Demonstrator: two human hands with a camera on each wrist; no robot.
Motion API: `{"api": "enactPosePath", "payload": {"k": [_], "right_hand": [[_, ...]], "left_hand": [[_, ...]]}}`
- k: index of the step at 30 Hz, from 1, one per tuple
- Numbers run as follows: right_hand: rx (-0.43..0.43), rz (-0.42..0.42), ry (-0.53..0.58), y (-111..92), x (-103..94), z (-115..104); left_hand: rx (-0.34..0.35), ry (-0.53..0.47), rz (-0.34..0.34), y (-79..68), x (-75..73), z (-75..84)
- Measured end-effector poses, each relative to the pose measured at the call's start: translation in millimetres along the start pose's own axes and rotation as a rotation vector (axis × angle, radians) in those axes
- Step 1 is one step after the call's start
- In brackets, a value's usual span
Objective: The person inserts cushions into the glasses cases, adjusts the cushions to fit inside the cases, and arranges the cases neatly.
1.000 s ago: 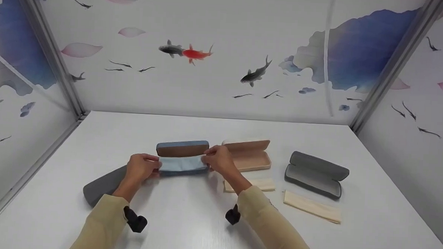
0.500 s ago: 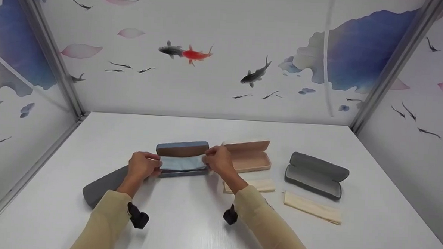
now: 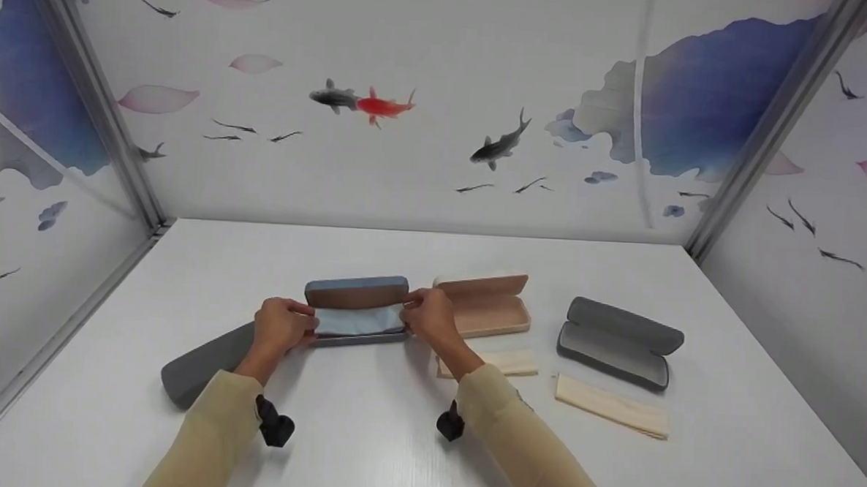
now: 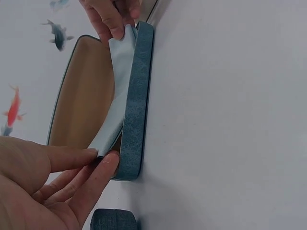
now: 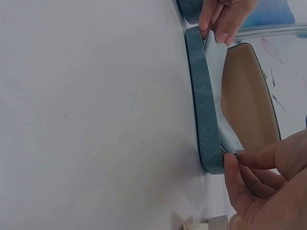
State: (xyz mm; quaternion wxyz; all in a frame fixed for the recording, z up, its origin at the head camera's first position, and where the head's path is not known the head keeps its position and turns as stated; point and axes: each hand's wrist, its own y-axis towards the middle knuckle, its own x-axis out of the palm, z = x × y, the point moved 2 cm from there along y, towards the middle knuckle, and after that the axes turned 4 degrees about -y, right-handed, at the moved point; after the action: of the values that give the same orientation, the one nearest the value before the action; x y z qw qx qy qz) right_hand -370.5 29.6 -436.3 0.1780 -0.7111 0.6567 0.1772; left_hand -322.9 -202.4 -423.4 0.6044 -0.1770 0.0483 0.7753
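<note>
An open blue glasses case (image 3: 360, 339) with a brown lining stands in the middle of the table in the head view. A folded light blue cleaning cloth (image 3: 357, 321) is stretched lengthwise in its mouth, behind the front wall. My left hand (image 3: 282, 328) pinches the cloth's left end between thumb and fingers; my right hand (image 3: 432, 317) pinches the right end. In the left wrist view the cloth (image 4: 122, 76) sags between both hands, along the inside of the case wall (image 4: 136, 105). The right wrist view shows my right fingertips (image 5: 231, 163) at the case's end.
A closed dark grey case (image 3: 205, 365) lies by my left forearm. To the right stand an open pink-brown case (image 3: 492, 315) and an open grey case (image 3: 615, 350). Cream folded cloths (image 3: 609, 406) lie in front of these two. Printed panels (image 3: 421, 184) enclose the table.
The cloth, still pinched at both ends, has moved back and down from over the case's front wall into its mouth. More of the front wall shows. The other cases have not moved.
</note>
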Motion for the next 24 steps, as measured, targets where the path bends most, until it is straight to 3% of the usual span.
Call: {"api": "enactPosePath", "payload": {"k": [11, 24], "right_hand": [[0.012, -0.009, 0.010, -0.3, 2.7, 2.4], [-0.056, -0.004, -0.012, -2.5, 0.6, 2.4]], "left_hand": [[0.010, 0.043, -0.003, -2.9, -1.0, -1.6], [0.041, 0.058, 0.023, -4.0, -0.1, 2.0]]}}
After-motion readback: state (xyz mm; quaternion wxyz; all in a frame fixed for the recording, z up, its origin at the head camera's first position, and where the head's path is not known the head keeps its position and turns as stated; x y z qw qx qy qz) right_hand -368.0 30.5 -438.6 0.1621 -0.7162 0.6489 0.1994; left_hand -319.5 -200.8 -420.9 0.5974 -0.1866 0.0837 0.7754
